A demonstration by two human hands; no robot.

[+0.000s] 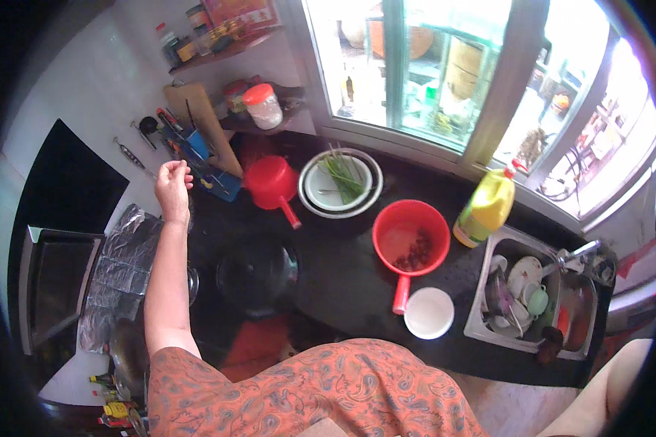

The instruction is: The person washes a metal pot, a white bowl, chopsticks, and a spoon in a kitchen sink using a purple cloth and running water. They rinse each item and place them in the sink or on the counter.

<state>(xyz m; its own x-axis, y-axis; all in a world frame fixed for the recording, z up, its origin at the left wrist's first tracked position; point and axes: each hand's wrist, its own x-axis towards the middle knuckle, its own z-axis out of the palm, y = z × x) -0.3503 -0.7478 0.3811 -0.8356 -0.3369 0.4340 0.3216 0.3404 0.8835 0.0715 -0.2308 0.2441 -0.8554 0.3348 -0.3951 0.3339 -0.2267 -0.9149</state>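
My left hand [174,176] is raised at the left wall with its fingers curled; whether it grips anything cannot be made out. Just beside it a slim long-handled utensil [133,157] hangs on the wall, partly behind the hand. A blue utensil holder [198,145] with several tools is close by on the right, before a wooden cutting board [210,123]. My right hand is out of view; only part of that arm shows at the lower right. A red ladle-like pan [270,182] and a white bowl of green stalks [343,183] stand on the dark counter.
Right of centre are a red long-handled pan [393,224] holding dark round pieces, a white bowl [429,313] and a yellow jug [486,205]. The steel sink [473,322] holds dishes. A dark round lid or pan [257,273] and foil [121,270] are nearer the left.
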